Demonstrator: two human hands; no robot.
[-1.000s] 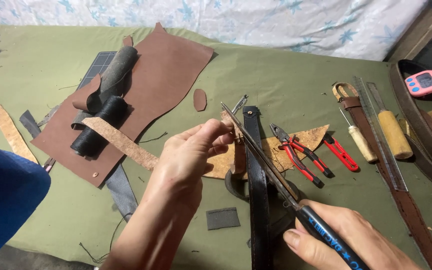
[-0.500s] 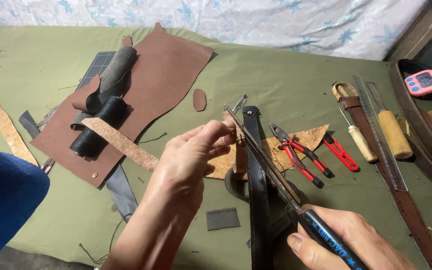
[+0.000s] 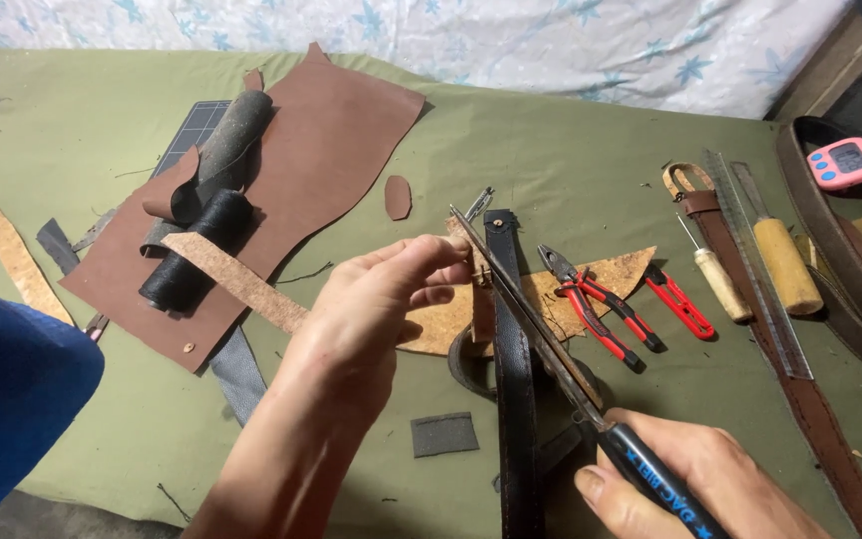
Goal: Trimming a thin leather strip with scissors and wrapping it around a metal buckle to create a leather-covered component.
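The left hand (image 3: 376, 299) is raised above the tabletop (image 3: 551, 130), its fingers pinched on a small brown leather strip (image 3: 481, 289). The right hand (image 3: 690, 484), low at the frame's edge, is closed around the dark handle of long scissors (image 3: 531, 309); the blades seem to meet the strip, just over a black belt (image 3: 513, 379).

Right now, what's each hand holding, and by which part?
The left hand pinches a small brown leather strip by its upper end, between thumb and fingertips. The right hand grips long scissors by the dark handle, blades at the strip.
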